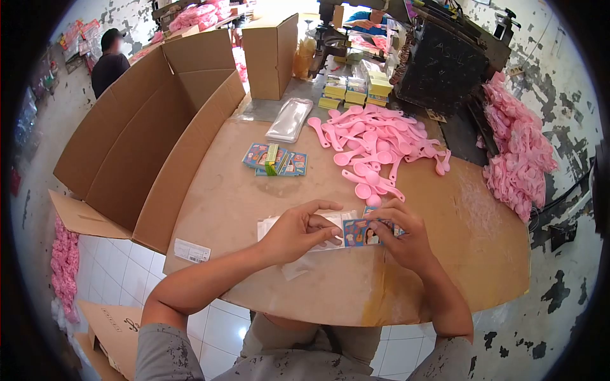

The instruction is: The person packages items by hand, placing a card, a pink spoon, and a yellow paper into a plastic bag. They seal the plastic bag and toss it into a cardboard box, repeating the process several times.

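Observation:
Near the table's front edge, my right hand (401, 233) pinches a small blue printed card (357, 233). My left hand (293, 233) is curled at the card's left end, thumb and fingertips closed on the edge of a clear plastic bag (265, 225). More bags seem to lie flat beneath that hand, partly hidden by it. Other blue cards show behind my right fingers. Just beyond my hands lies a heap of pink plastic scoops (381, 143). A rubber-banded bundle of blue cards (272, 160) rests farther back to the left.
A stack of clear bags (290, 120) and yellow-edged card stacks (354, 90) sit at the back. A large open cardboard box (184, 159) stands left, with a taller carton (265, 60) behind it. Black machinery (438, 70) and pink bundles (518, 152) flank the right. Other people are in the background.

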Action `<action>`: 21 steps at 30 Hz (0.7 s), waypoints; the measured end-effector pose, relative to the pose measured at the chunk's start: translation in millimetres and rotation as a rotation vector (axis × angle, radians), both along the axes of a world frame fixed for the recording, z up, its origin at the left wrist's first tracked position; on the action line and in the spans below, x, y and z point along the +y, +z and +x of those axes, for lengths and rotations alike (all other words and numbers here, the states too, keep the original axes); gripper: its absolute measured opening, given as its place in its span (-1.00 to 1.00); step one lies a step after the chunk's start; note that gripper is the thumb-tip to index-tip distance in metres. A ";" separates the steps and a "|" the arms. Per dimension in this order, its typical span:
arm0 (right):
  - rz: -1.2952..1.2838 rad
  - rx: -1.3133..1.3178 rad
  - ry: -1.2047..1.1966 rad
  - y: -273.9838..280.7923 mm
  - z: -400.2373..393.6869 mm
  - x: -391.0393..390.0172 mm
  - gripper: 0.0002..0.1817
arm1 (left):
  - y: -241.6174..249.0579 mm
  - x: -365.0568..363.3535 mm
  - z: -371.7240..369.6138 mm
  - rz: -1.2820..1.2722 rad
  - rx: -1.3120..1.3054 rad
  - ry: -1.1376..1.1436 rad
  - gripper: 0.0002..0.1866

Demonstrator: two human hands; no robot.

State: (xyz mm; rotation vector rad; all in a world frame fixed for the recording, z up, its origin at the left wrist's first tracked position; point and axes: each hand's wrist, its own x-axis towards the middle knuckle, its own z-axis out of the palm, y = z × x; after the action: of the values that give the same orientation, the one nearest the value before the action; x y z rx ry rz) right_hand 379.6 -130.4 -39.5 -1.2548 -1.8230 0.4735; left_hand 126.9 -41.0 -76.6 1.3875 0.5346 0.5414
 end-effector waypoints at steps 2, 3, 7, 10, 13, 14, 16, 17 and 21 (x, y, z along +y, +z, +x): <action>-0.016 -0.005 0.055 -2.9 -4.8 0.0 -0.79 | -2.9 -3.6 0.6 0.010 0.011 -0.034 -0.48; -0.026 -0.015 0.081 -4.7 -7.6 -0.3 -0.78 | -2.8 -5.5 0.5 0.084 0.040 -0.058 -0.49; -0.209 0.300 -0.034 -25.1 -17.7 -3.7 -0.71 | 12.2 -10.1 -1.6 0.258 0.180 -0.093 -0.50; -0.188 0.605 -0.037 -21.7 -13.2 -0.3 -0.68 | 9.0 -9.5 0.5 0.120 0.059 0.007 -0.50; -0.293 0.356 0.002 -18.4 -10.0 -5.2 -0.70 | 3.1 -7.5 -0.6 0.108 -0.028 0.042 -0.51; -0.206 0.207 0.087 -15.6 -10.6 -4.1 -0.71 | 2.6 -7.3 -1.7 0.139 -0.028 0.037 -0.52; -0.027 -0.090 0.252 -8.5 -11.6 3.4 -0.71 | 3.1 -7.8 -1.7 0.175 0.059 0.029 -0.53; 0.013 -0.115 0.159 -8.7 -3.9 10.2 -0.70 | 3.4 -7.8 -1.8 0.193 0.103 0.023 -0.53; 0.048 -0.250 -0.250 -17.2 51.4 35.2 -0.71 | 2.3 -5.2 -0.7 0.097 -0.001 0.026 -0.54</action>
State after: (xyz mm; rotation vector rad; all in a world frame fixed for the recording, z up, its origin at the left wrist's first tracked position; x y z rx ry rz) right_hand 431.1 -95.2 -56.7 -1.5388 -1.8335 0.1387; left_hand 126.2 -46.2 -74.3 1.4742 0.5317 0.5959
